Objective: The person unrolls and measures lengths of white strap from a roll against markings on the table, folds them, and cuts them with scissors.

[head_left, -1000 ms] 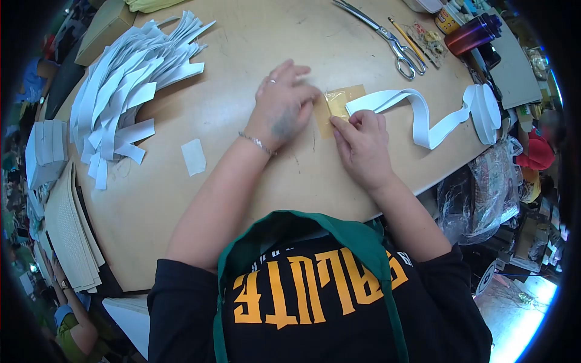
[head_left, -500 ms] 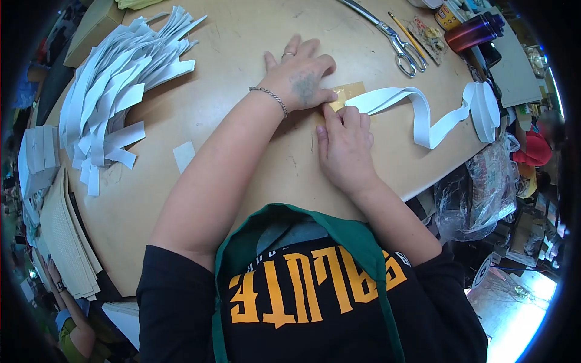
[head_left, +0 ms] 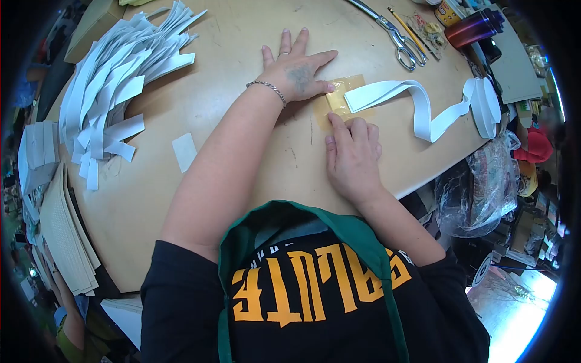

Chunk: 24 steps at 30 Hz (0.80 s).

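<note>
A patch of yellowish clear tape lies on the table, with the cut end of a folded white band resting over it. The band loops right to a flat roll near the table's edge. My left hand is open, palm down with fingers spread, its thumb touching the tape's left side. My right hand presses its outstretched index fingertip on the tape's lower edge. Its thumb is apart from that finger, the others are bent, and it holds nothing visible.
Many cut white strips are heaped at left, near a small white piece. Large scissors, a pencil and a purple bottle lie at the back right. Paper sheets sit at the left edge.
My left fingers have spread wider and the hand has shifted slightly left. My right hand has moved down off the band's end, uncovering more of the tape.
</note>
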Available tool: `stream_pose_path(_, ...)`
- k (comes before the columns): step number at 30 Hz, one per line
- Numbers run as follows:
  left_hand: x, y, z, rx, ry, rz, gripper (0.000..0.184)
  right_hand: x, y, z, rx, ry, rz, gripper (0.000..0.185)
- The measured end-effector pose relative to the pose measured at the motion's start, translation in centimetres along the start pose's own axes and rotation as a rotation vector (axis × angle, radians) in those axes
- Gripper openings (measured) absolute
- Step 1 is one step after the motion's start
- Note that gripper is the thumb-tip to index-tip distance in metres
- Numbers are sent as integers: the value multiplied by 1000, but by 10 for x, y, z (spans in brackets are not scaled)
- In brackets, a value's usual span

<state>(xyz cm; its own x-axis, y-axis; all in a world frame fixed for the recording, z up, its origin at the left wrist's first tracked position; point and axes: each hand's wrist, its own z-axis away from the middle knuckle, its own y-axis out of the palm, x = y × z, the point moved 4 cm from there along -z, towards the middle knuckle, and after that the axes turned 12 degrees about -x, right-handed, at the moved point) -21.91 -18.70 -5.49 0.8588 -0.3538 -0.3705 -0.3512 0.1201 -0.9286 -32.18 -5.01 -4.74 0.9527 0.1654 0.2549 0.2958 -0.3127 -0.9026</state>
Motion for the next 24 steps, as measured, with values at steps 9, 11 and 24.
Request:
stream_pose_path(9,4,2,6,-52,-26,41,57,-8,-10,1,-36,35,-100,33)
stream_pose_path(11,11,6,2,-102,-29,71,53,-22,-11,-13,-83,15,-179,28)
stream_pose_path(24,2,7,6,-226,-39,11,54,-8,1,-21,-162,-232,88,31)
